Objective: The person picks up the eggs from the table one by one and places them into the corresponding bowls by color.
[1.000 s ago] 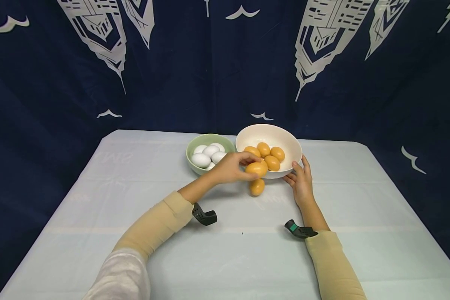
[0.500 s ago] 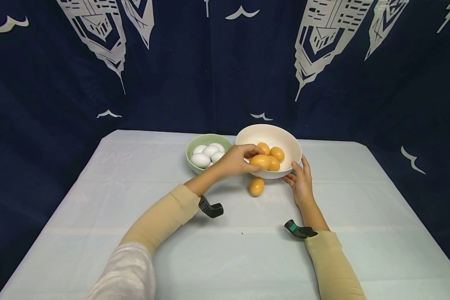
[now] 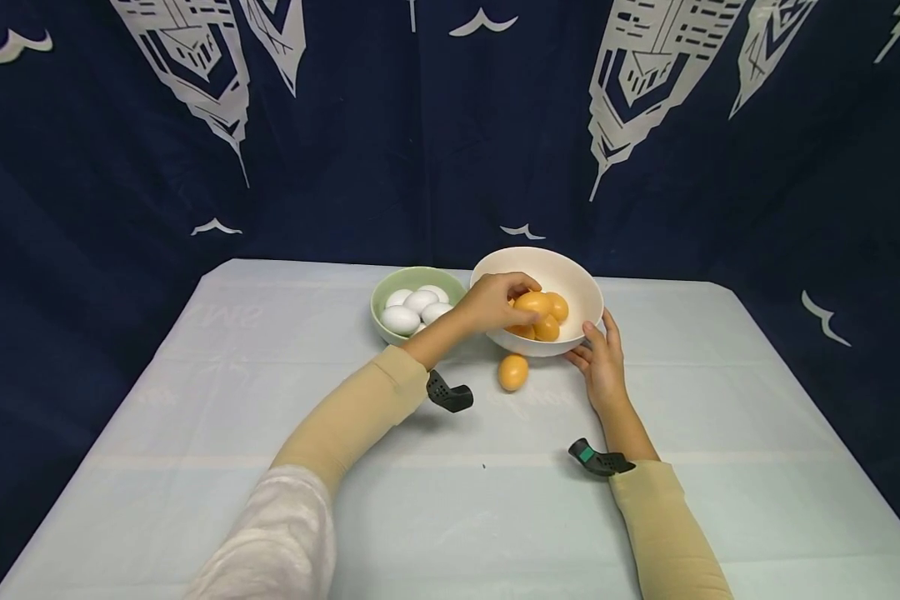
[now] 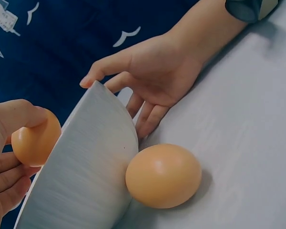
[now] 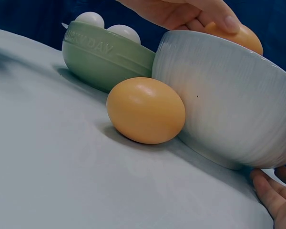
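Note:
Over the inside of the cream bowl (image 3: pixel 581 287), my left hand (image 3: pixel 493 302) pinches a brown egg (image 3: pixel 532 305) between thumb and fingers. Several other brown eggs (image 3: pixel 547 328) lie in that bowl beneath it. My right hand (image 3: pixel 606 367) grips the bowl at its near right side, thumb at the rim and fingers low against the outer wall, as the left wrist view also shows. One more brown egg (image 4: pixel 163 176) rests on the table right by the bowl's outer wall, in front of it.
A green bowl (image 5: pixel 100 59) with several white eggs (image 3: pixel 401 320) stands left of the cream bowl, partly behind my left forearm. Both bowls are near the far edge of the pale cloth-covered table (image 3: pixel 270 333). A dark blue patterned curtain (image 3: pixel 345 167) hangs behind.
My left hand has carried its egg from the bowl's near rim inward, up and to the right over the eggs inside. The right hand, bowl and egg on the table have stayed put.

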`<state>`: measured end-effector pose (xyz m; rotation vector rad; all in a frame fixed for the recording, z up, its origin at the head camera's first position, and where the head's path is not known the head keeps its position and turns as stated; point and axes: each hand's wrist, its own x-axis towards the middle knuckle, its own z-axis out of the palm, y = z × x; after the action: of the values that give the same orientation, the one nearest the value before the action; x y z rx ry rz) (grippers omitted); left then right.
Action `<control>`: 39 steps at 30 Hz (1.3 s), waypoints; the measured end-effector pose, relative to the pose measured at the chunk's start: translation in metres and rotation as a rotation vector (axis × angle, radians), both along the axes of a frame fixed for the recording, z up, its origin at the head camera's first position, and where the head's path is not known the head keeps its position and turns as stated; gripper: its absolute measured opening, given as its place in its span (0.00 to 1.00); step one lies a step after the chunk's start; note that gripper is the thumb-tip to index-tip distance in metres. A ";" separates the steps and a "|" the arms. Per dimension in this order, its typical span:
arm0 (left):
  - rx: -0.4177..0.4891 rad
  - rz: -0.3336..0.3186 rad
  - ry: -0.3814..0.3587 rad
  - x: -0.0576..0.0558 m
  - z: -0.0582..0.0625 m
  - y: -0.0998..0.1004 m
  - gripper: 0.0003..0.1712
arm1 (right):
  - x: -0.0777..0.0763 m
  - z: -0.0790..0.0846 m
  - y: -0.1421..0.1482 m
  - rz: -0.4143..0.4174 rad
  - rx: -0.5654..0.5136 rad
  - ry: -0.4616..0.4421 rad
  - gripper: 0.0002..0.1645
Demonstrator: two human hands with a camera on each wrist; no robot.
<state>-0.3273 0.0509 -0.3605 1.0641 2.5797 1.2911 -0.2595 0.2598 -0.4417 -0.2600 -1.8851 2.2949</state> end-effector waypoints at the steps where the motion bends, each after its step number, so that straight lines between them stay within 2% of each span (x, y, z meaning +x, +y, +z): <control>1: -0.023 0.004 0.015 -0.002 0.001 0.002 0.26 | 0.000 0.000 0.000 0.000 0.001 0.000 0.41; 7: -0.109 0.027 0.054 -0.008 0.005 0.009 0.27 | 0.001 0.002 -0.002 0.003 0.019 -0.007 0.41; 21: -0.219 0.119 0.042 -0.020 -0.006 0.021 0.25 | 0.000 0.001 -0.002 -0.002 -0.013 0.002 0.42; 30: -0.308 0.176 0.044 -0.023 -0.006 0.026 0.25 | -0.001 0.000 -0.002 0.002 -0.005 0.001 0.41; 39: -0.420 0.155 0.037 -0.023 -0.007 0.030 0.25 | 0.000 0.001 -0.002 0.002 -0.004 -0.009 0.41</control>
<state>-0.3501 0.0814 -0.3671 0.8294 2.8267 0.6992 -0.2596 0.2578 -0.4404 -0.2699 -1.8864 2.3030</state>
